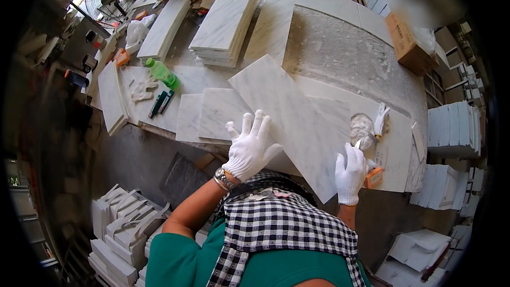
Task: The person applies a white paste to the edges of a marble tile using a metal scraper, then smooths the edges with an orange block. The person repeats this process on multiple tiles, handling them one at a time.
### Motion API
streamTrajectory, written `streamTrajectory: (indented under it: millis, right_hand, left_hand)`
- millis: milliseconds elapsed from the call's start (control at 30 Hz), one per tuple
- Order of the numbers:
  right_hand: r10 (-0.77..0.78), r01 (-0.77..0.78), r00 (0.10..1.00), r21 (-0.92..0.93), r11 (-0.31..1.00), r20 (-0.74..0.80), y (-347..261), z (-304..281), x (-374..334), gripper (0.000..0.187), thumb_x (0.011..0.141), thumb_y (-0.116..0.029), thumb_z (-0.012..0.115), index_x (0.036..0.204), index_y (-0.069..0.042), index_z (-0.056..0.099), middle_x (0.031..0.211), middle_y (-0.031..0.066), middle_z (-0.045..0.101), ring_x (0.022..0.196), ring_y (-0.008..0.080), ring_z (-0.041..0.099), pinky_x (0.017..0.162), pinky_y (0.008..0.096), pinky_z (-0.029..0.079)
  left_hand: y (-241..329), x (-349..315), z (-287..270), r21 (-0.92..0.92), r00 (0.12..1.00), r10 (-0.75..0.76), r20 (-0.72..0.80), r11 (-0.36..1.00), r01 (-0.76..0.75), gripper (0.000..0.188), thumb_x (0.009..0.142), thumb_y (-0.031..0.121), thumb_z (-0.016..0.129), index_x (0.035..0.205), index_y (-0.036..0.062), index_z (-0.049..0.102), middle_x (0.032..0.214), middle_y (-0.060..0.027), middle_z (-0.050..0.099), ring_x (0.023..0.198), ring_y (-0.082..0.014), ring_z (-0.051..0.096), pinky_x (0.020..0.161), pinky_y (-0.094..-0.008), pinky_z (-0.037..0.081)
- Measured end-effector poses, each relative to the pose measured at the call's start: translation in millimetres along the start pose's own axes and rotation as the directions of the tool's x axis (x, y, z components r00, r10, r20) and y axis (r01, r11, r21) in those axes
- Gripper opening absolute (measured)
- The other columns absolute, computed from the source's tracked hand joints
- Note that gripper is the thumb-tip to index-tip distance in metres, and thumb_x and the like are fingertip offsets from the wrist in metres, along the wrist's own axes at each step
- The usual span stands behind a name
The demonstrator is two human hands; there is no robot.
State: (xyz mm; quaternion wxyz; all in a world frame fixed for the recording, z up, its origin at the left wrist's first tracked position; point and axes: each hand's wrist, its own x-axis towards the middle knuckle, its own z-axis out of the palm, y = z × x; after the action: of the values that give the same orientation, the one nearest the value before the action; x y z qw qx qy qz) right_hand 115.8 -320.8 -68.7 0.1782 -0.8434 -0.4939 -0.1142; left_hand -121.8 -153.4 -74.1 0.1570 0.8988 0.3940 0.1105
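A long white, grey-veined marble tile (287, 122) lies slantwise over other tiles, its near corner reaching past the table's front edge. My left hand (248, 146), in a white knit glove, is at the tile's left edge with fingers spread and nothing held. On its right side, my gloved right hand (349, 176) has its fingers together at what looks like a small putty knife (368, 139); the fingers partly hide it. Just beyond is a lump of white paste (362, 124). A white cloth-like piece (381, 119) lies beside the paste, and an orange box (374, 177) sits by my right hand.
Stacked marble tiles (226, 24) stand at the back, with a lower stack (166, 29) to their left. A green bottle (162, 73), a spare glove (143, 89) and dark green pens or tubes (161, 103) lie at left. A cardboard box (409, 45) is far right.
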Motion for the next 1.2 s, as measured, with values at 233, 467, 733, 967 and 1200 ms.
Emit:
streamTrajectory:
  millis: [233, 467, 733, 967, 1200]
  right_hand:
    - [0.007, -0.012, 0.999, 0.152, 0.988, 0.032, 3.2, -2.8, 0.8, 0.039, 0.090, -0.014, 0.072, 0.128, -0.006, 0.067, 0.125, 0.0112, 0.067, 0.114, 0.0307, 0.063, 0.097, 0.0455, 0.049]
    - [0.605, -0.589, 0.773, 0.574, 0.569, 0.193, 14.6, -14.6, -34.2, 0.038, 0.102, -0.009, 0.060, 0.137, 0.004, 0.059, 0.133, 0.0152, 0.064, 0.121, 0.0260, 0.061, 0.106, 0.0392, 0.047]
    - [0.619, -0.670, 0.562, 0.740, -0.049, 0.550, -8.0, -20.3, -70.1, 0.046, 0.108, -0.033, 0.050, 0.126, 0.007, 0.064, 0.121, 0.0104, 0.067, 0.110, 0.0167, 0.061, 0.099, 0.0323, 0.047]
    - [0.626, -0.659, 0.361, 0.664, -0.354, 0.692, -41.7, -34.0, -67.2, 0.047, 0.107, -0.034, 0.050, 0.124, 0.006, 0.065, 0.110, 0.0112, 0.072, 0.095, 0.0194, 0.070, 0.088, 0.0324, 0.056]
    - [0.703, -0.695, 0.442, 0.708, -0.126, 0.558, -56.7, -38.6, -61.2, 0.051, 0.090, -0.028, 0.073, 0.133, -0.002, 0.063, 0.113, 0.0259, 0.067, 0.102, 0.0411, 0.063, 0.086, 0.0473, 0.049]
  left_hand:
    - [-33.5, 19.8, -9.3, 0.053, 0.998, 0.005, -0.065, 0.999, -0.002, 0.074, 0.093, 0.047, 0.066, 0.145, 0.0002, 0.045, 0.150, -0.0322, 0.041, 0.137, -0.0467, 0.040, 0.104, -0.0710, 0.028]
    - [-17.0, -11.6, -21.0, -0.566, 0.850, 0.483, 0.207, 0.768, -0.299, 0.055, 0.090, 0.033, 0.072, 0.133, 0.0014, 0.059, 0.130, -0.0206, 0.063, 0.117, -0.0391, 0.059, 0.104, -0.0512, 0.043]
    - [-36.7, 95.1, -36.0, -0.268, 0.878, 0.479, 0.008, 0.847, -0.460, 0.053, 0.090, 0.027, 0.074, 0.135, 0.0044, 0.060, 0.133, -0.0167, 0.063, 0.126, -0.0367, 0.056, 0.107, -0.0513, 0.041]
    - [-4.7, 206.3, -58.7, 0.038, 0.759, 0.573, 0.310, 0.790, -0.612, 0.043, 0.098, 0.049, 0.061, 0.112, 0.0085, 0.069, 0.105, -0.0121, 0.071, 0.106, -0.0351, 0.065, 0.099, -0.0540, 0.040]
    - [36.0, 236.7, -77.2, -0.130, 0.546, 0.572, 0.612, 0.754, -0.644, 0.068, 0.091, 0.073, 0.056, 0.090, 0.0077, 0.073, 0.082, -0.0187, 0.071, 0.075, -0.0400, 0.068, 0.068, -0.0499, 0.052]
